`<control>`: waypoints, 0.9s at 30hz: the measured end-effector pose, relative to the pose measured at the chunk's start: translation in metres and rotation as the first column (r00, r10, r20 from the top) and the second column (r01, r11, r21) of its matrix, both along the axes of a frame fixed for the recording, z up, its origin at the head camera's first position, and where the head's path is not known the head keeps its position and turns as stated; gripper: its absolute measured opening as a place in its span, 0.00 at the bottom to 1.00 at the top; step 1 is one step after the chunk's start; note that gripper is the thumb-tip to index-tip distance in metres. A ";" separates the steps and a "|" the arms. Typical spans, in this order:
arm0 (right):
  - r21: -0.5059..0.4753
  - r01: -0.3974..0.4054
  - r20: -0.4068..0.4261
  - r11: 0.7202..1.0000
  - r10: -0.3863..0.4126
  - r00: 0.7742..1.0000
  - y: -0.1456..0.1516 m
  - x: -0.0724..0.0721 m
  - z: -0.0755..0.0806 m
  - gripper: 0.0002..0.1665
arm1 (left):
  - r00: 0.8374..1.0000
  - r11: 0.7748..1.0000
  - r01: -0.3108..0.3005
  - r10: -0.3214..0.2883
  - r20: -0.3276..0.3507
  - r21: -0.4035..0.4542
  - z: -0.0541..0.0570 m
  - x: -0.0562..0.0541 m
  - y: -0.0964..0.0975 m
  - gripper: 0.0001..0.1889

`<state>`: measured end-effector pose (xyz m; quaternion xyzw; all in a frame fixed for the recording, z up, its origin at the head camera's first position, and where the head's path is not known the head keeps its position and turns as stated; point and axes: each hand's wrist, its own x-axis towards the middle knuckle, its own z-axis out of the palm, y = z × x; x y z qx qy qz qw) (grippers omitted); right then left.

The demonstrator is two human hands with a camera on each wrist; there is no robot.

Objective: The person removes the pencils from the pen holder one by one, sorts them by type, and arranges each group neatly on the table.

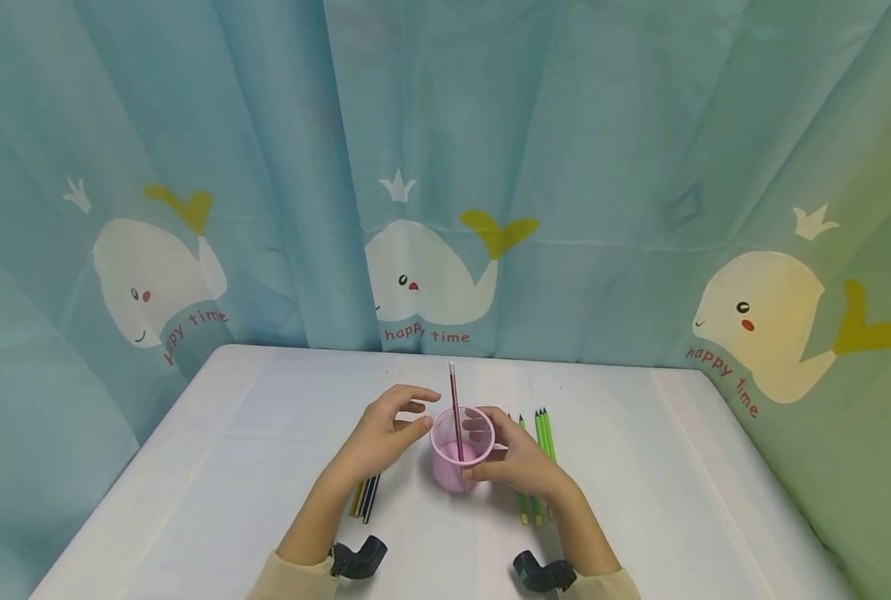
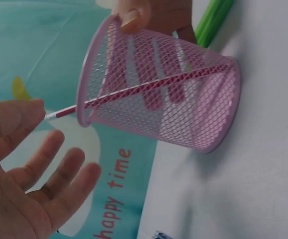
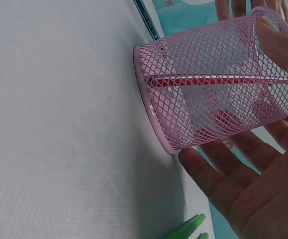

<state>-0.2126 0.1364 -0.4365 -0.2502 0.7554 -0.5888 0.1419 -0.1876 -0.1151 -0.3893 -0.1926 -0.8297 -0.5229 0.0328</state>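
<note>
A pink mesh pencil cup (image 1: 451, 478) stands upright on the table, with one dark red pencil (image 1: 453, 390) leaning inside, its pale end above the rim. My right hand (image 1: 523, 460) holds the cup from the right. Its thumb is at the near rim, and its fingers spread along the far side, showing through the mesh (image 2: 198, 114) in the left wrist view. On the other side, my left hand (image 1: 382, 432) holds nothing. Its fingers are loosely bent beside the rim, and in the left wrist view its fingertips are close to the pencil's pale end.
Several green pencils (image 1: 543, 429) lie right of the cup, partly behind my right hand and forearm. Left of it are dark pencils (image 1: 371, 500) and yellow ones (image 1: 357, 500), partly covered by my left forearm. A blue curtain (image 1: 603, 167) with whale prints hangs behind the white table (image 1: 227, 467).
</note>
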 end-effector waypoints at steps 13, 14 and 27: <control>0.006 -0.012 -0.005 1.000 0.012 1.000 0.000 -0.001 -0.001 0.49 | 0.998 0.996 0.045 -0.049 -0.042 -0.082 -0.008 0.002 0.014 0.21; 0.005 -0.011 -0.006 1.000 0.011 1.000 0.000 -0.001 0.000 0.49 | 0.997 0.995 0.048 -0.053 -0.052 -0.092 -0.008 0.002 0.015 0.21; 0.010 -0.011 -0.003 1.000 0.011 1.000 0.000 0.000 0.000 0.49 | 0.990 0.977 0.071 -0.094 -0.105 -0.203 -0.018 0.002 0.023 0.24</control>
